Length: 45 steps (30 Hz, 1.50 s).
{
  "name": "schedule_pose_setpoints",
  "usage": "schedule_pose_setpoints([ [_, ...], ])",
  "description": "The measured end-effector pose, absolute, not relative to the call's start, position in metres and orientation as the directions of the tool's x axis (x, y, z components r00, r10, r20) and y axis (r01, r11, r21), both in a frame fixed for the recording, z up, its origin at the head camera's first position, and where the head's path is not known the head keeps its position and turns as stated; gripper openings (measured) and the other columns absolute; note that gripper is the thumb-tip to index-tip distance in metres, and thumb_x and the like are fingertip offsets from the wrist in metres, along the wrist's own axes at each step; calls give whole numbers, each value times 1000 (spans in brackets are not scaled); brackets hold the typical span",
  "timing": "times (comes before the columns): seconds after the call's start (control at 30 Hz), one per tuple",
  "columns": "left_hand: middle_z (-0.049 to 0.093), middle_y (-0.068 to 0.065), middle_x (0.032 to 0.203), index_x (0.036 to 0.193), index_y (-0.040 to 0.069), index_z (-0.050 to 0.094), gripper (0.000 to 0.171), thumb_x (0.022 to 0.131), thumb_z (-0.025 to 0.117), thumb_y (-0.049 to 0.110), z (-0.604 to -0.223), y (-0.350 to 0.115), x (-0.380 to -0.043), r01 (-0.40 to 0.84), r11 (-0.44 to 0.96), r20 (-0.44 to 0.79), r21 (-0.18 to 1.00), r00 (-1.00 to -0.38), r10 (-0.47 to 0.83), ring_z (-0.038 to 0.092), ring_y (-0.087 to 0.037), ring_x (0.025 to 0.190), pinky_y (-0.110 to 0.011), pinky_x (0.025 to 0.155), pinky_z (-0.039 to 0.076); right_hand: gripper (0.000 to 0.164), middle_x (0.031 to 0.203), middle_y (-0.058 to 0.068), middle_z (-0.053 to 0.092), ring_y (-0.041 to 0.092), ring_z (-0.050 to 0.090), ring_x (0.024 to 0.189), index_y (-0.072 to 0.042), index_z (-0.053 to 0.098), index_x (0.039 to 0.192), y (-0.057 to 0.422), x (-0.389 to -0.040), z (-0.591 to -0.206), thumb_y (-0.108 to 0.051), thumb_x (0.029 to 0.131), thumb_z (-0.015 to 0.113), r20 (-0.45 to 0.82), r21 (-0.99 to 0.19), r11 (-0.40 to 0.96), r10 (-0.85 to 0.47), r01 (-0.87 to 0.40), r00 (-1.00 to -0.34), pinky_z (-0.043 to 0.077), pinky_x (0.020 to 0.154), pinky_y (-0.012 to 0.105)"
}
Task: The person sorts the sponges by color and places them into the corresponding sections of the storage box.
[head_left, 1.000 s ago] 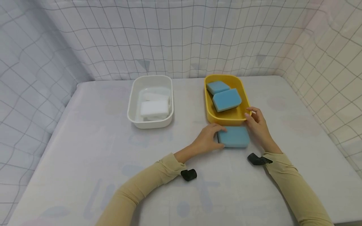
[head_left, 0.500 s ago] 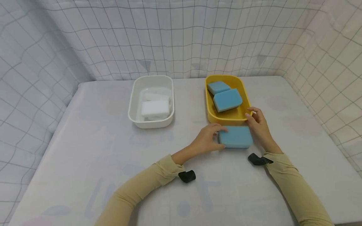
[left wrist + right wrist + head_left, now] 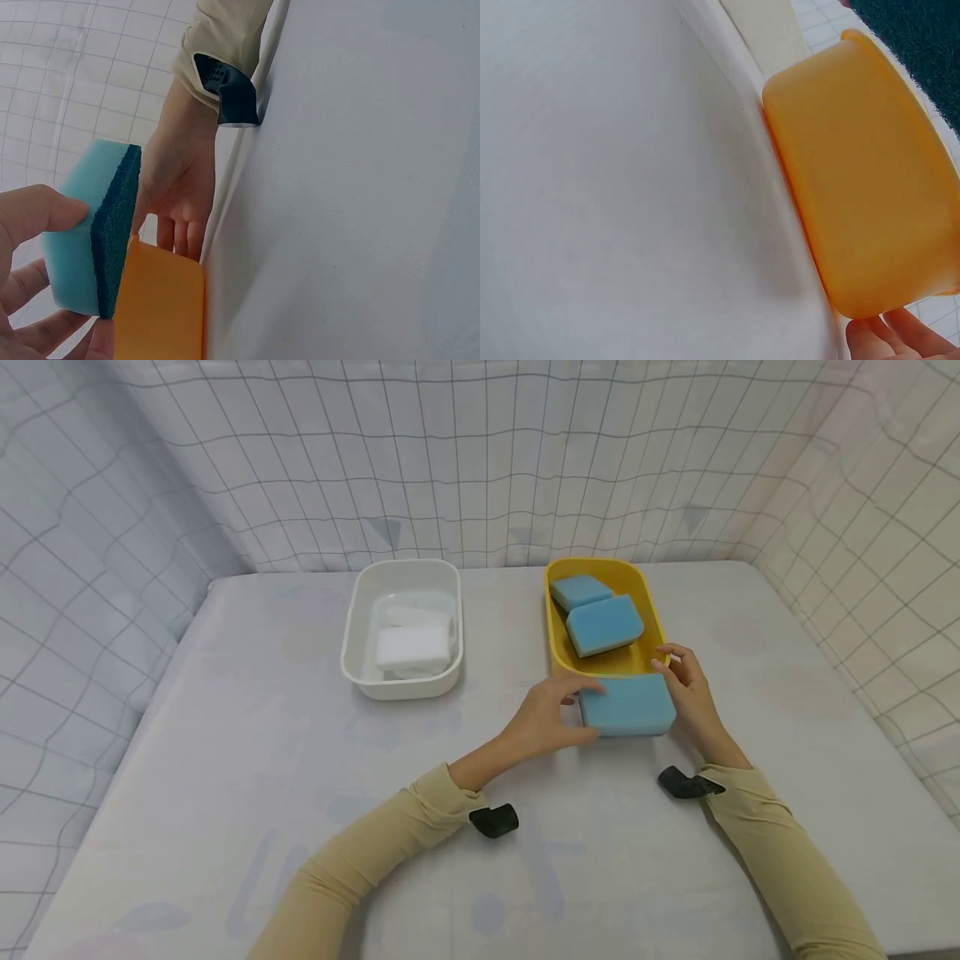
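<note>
My left hand (image 3: 542, 717) grips a light blue sponge (image 3: 630, 706) by its left end, thumb on the near side and fingers on the far side. In the left wrist view the sponge (image 3: 79, 217) shows a dark teal scouring layer, and it is raised off the table beside the yellow tub (image 3: 159, 307). Two more blue sponges lie in the yellow tub (image 3: 651, 610), the front one (image 3: 604, 625) leaning over the back one (image 3: 579, 591). My right hand (image 3: 688, 689) holds the tub's near right corner; in the right wrist view its fingers (image 3: 907, 330) touch the tub's wall.
A white tub (image 3: 348, 647) with several white blocks (image 3: 412, 647) stands left of the yellow one. Both tubs sit near the back of a table (image 3: 225, 760) with a white cover. Gridded cloth (image 3: 480, 460) hangs behind and at the sides.
My left hand has lifted the sponge from the table and brought it slightly away from me, towards the yellow tub's near rim. The right hand stays at the tub's corner.
</note>
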<state>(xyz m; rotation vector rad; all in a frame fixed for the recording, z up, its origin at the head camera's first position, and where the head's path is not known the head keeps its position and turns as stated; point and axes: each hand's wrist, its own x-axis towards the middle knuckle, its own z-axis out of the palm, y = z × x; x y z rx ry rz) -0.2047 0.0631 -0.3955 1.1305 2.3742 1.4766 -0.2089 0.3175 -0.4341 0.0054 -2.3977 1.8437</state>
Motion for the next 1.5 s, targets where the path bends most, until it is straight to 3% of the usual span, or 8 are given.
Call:
schedule_pose_setpoints([
  [0.23,55,-11,126,119,7,59,45,76,75,10,-390,62,-215,541,244,309,805,-733,605,54,-23,114,-37,93,50,32,113,-14,48,-1,51,95,-20,38,130,321,-209,-436,-29,100,42,89,-962,263,48,-74,-995,44,75,11],
  [0.33,55,-10,126,119,7,59,45,76,75,11,-388,63,-221,541,273,306,796,-748,588,55,-22,111,-35,92,51,30,112,-16,47,-2,51,91,-25,39,129,321,-211,-438,-28,100,43,78,-970,236,49,-64,-996,43,72,11],
  [0.57,55,-11,126,118,5,60,45,76,75,10,-383,64,-235,534,302,311,789,-772,554,54,-23,111,-38,93,50,26,100,-10,51,3,43,70,-24,42,124,319,-212,-439,-23,99,46,100,-983,158,63,-89,-993,37,62,15],
  [0.8,56,-10,125,116,7,61,44,76,76,13,-380,67,-247,584,389,341,712,-772,536,52,-22,111,-35,95,47,24,103,-13,53,1,47,80,-25,43,123,319,-211,-439,-23,99,45,123,-977,180,54,-111,-991,38,66,13],
  [0.97,56,-9,123,115,8,61,43,75,76,12,-381,72,-255,595,417,361,687,-777,516,49,-24,117,-35,101,41,23,99,-8,48,3,42,75,-28,42,121,318,-211,-438,-25,98,46,89,-977,200,72,-73,-993,35,62,14],
  [1.2,54,-9,124,116,8,61,42,76,74,11,-378,77,-262,597,455,356,660,-783,511,48,-25,116,-36,101,41,21,99,-2,45,4,40,75,-25,42,120,312,-206,-424,-21,99,44,56,-983,176,78,-42,-995,34,63,15],
  [1.5,53,-10,123,116,8,61,41,76,72,7,-375,84,-269,653,507,404,562,-752,520,46,-23,115,-34,100,40,26,107,0,44,2,39,72,-27,40,124,319,-212,-435,-29,98,46,37,-972,233,95,-14,-995,35,61,15],
])
